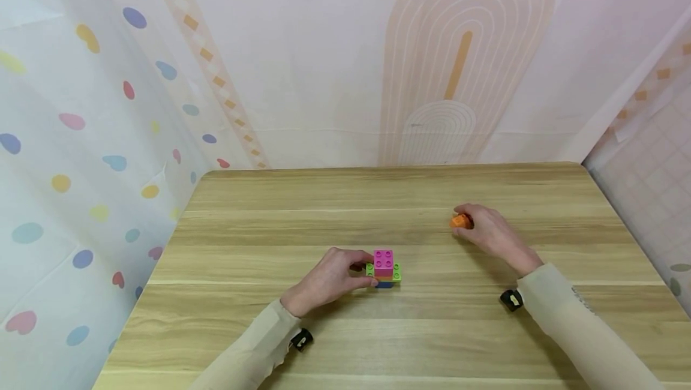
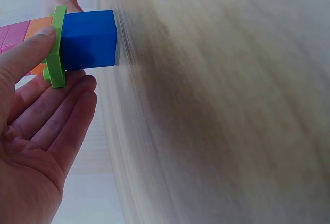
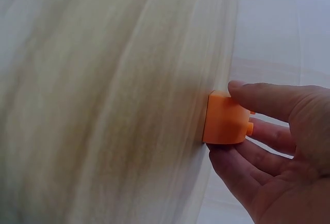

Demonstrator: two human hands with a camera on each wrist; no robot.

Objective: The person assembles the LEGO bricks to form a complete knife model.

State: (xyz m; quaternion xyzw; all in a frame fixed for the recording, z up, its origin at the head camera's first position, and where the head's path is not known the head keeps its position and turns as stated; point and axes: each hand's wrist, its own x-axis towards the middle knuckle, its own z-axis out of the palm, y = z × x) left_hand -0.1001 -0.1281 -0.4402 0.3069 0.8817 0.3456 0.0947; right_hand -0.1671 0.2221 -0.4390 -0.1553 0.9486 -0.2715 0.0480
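Note:
A small stack of toy building bricks stands near the middle of the table, with a pink brick (image 1: 383,263) on top. Under it come an orange brick (image 2: 39,29), a wider lime-green plate (image 2: 58,53) and a blue brick (image 2: 88,39) at the bottom. My left hand (image 1: 330,277) grips this stack from the left, thumb on its near side around the green plate. Farther right and back, my right hand (image 1: 492,231) pinches a loose orange brick (image 3: 227,121) between thumb and fingers. That brick sits studs up at the tabletop.
The wood-grain table (image 1: 259,210) reaches back to a patterned curtain (image 1: 313,66). Another curtain with coloured spots (image 1: 81,198) hangs along the left side. Each sleeve has a small black device (image 1: 511,300) at the wrist.

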